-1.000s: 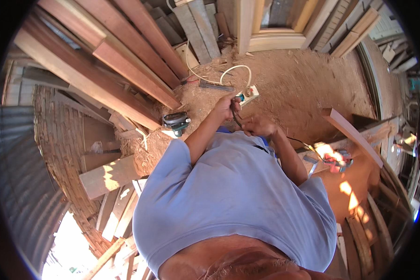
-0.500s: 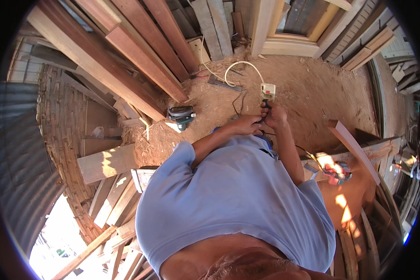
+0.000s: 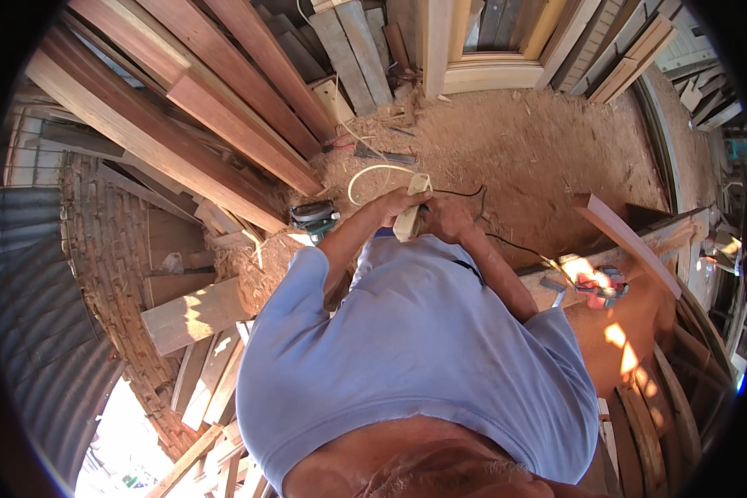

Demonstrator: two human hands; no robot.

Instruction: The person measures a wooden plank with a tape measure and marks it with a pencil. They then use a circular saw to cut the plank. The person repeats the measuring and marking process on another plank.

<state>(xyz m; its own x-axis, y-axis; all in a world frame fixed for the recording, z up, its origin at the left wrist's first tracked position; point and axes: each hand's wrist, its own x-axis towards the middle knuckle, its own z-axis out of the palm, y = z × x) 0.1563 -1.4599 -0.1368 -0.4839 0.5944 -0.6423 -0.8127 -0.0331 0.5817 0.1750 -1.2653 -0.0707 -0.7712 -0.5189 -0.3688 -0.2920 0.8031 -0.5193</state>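
In the head view, the strip (image 3: 407,226), farther off a moment ago, now sits near your shirt (image 3: 423,324), gripped in your left hand (image 3: 398,205). Your right hand (image 3: 451,218) curls beside it, pinching what, I cannot tell; both hands seemingly work there now.

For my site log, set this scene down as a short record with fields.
Left grip: holds a cream power strip
Right grip: close against the strip; what it holds is unclear
Tools: green-and-black tool at left; red tool at right
Cords: cream cord, looped; black cord, leading toward the red tool
Ground: brown, with wood scraps
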